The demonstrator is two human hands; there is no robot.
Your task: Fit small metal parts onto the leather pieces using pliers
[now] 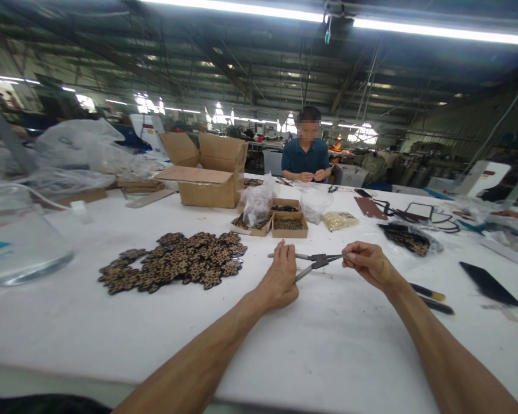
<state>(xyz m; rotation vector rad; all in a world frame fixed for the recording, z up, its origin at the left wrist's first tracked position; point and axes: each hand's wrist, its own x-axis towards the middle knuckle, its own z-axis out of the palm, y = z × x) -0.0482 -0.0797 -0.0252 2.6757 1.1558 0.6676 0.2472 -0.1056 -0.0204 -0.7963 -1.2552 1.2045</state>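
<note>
My left hand (280,277) is closed around the grey handles of a pair of pliers (320,261), whose long thin jaws point right. At the jaw tips, the fingers of my right hand (366,263) are pinched together. Whatever small piece sits between those fingertips is too small to name. To the left of my left hand lies a heap of leopard-print patches (185,259) with dark edges. Just beyond the pliers stand small cardboard trays (290,234), one filled with small brass-coloured parts.
A large open cardboard box (209,192) stands behind the patches. A clear plastic jug (21,247) is at the left. Dark-handled pliers (434,300) and a black flat piece (490,283) lie at the right. Across the table (155,339) a person (305,152) handles something small.
</note>
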